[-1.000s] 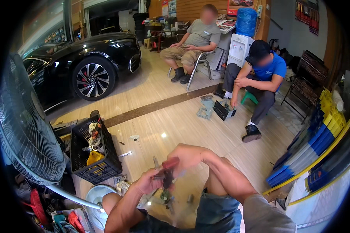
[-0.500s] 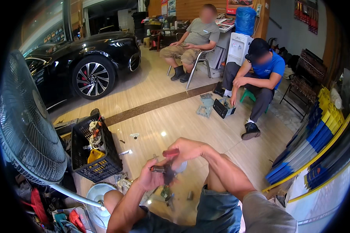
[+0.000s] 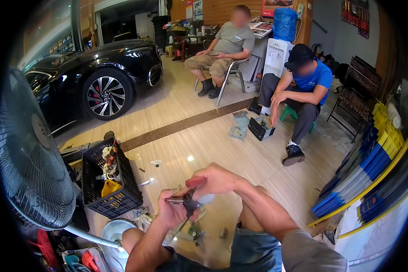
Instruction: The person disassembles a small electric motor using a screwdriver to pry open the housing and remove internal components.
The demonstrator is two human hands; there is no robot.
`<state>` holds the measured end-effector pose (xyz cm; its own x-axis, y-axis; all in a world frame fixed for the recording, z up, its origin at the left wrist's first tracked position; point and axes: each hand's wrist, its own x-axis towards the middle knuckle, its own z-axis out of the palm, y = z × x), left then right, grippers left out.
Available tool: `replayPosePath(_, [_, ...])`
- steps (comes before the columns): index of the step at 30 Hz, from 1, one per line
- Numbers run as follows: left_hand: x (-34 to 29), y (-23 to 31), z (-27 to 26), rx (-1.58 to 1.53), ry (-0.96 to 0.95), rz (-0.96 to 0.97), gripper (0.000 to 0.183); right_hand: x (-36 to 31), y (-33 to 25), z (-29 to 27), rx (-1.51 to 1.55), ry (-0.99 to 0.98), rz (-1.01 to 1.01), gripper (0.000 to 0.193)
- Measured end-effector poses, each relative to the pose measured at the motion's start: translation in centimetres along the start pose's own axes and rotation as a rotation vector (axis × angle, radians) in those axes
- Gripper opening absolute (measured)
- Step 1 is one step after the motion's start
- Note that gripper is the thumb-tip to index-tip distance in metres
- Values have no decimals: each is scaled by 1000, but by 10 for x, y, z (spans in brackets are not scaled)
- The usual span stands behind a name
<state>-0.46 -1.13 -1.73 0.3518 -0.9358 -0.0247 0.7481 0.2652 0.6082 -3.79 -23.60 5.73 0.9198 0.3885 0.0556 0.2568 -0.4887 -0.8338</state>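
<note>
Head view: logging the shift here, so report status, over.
Right grip closed on red-handled tool. Left grip holding dark cylindrical part. Black plastic crate left, clear of both.

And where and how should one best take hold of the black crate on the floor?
I would probably grip the crate by the top rim of its long right wall, from above and the right: the top is open, that rim looks exposed, and the fan appears close at left.

On my feed I centre the clock on the hands (image 3: pixel 215 179). The fan base (image 3: pixel 111 232) sits at eight o'clock, the crate (image 3: pixel 115 200) on the floor (image 3: pixel 199 136) at ten, the car (image 3: pixel 75 68) beyond it at eleven. Between one and two, a device (image 3: pixel 260 130) lies before a person (image 3: pixel 318 84) on a stool (image 3: pixel 290 113); panels (image 3: pixel 349 183) stand near three.
</note>
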Motion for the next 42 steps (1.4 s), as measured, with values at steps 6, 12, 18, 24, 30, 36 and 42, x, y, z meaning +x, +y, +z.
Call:
replayPosePath(6, [7,-3,18,38,195,97,87,4,11,-2,42,97,-41,39])
replayPosePath(12, [9,-3,16,89,255,27,83,-1,20,7,-11,157,-92,43])
replayPosePath(18, [0,-8,22,75,390,158,58,7,21,15,52,117,-64,38])
replayPosePath(24, [12,10,35,152,424,258,70,9,10,16,201,323,-155,36])
replayPosePath(30, [-1,19,42,114,326,336,77,19,-1,34,36,430,-290,35])
replayPosePath(36, [1,13,35,194,329,438,78,16,-10,34,45,511,-349,36])
replayPosePath(42, [11,14,37,205,403,353,65,3,-6,1,563,630,-244,35])
